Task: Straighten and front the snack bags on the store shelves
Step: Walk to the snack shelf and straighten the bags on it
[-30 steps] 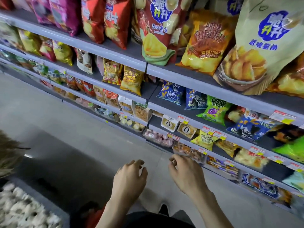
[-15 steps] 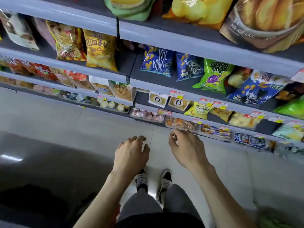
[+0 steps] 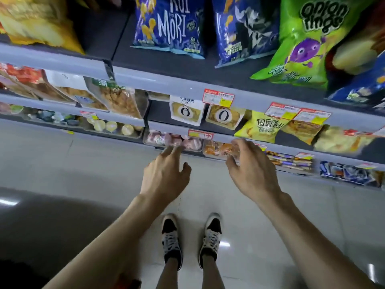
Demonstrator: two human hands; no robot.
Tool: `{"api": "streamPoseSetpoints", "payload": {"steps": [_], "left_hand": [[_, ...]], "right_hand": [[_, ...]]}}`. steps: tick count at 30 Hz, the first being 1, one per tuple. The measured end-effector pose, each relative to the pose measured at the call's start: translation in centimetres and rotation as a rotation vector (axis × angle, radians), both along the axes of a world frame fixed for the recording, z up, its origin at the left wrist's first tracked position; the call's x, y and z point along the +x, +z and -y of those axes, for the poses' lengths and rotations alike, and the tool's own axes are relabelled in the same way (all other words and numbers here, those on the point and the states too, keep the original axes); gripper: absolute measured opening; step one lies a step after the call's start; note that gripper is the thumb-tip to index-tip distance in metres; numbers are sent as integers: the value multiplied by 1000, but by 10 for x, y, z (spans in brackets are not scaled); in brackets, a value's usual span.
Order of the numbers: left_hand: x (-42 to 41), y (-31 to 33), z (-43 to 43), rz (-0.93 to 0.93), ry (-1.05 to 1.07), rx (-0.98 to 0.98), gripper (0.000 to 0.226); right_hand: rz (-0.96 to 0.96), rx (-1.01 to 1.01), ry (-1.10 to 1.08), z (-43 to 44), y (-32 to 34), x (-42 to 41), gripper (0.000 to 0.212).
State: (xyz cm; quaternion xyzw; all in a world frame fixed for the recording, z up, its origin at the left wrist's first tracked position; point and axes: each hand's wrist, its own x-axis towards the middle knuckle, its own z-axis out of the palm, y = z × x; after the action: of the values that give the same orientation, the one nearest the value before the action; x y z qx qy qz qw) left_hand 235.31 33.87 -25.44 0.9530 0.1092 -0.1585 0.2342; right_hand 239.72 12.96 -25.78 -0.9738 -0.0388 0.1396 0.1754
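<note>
Left hand [image 3: 166,178] is out flat, fingers straight and spread, holding nothing. Its fingertips [image 3: 171,151] sit right at the pink pack [image 3: 160,139] in the lowest row, and with the blur we cannot say whether they touch. Right hand [image 3: 253,172] is beside it with a clear gap between the two, fingers curved over the right end of the orange pack [image 3: 216,149] — we cannot tell whether it grips the pack or only hangs at it.

Just above both hands runs a grey shelf edge [image 3: 160,127]. On that shelf we have two pouches [image 3: 185,111] side by side over the left hand, and a yellow bag [image 3: 260,128] tipped forward over the right hand. Higher again, past a price tag [image 3: 217,98], a blue bag [image 3: 168,26] stands above the left hand. A green bag [image 3: 302,42] leans out to the right of the right hand. Below the wrists we see a pair of shoes [image 3: 171,236] on the pale floor [image 3: 83,163].
</note>
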Motion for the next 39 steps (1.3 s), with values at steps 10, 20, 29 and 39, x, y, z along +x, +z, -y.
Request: {"api": "streamPoseSetpoints", "payload": {"steps": [10,20,29,39], "left_hand": [[98,-145,14,182,295,-235,98],[170,-189,25,308,591,-337,153],[199,-187,19,324,675,-398,130],[169,-177,-11,440,863,-507,116]], "right_hand": [[-207,372,-425,-3,-116,70,80],[-52,664,-680,-28,-166,108,82],[-26,642,-794,-34,-179,134,70],[-80,511,-707,-26,-193,151,66]]}}
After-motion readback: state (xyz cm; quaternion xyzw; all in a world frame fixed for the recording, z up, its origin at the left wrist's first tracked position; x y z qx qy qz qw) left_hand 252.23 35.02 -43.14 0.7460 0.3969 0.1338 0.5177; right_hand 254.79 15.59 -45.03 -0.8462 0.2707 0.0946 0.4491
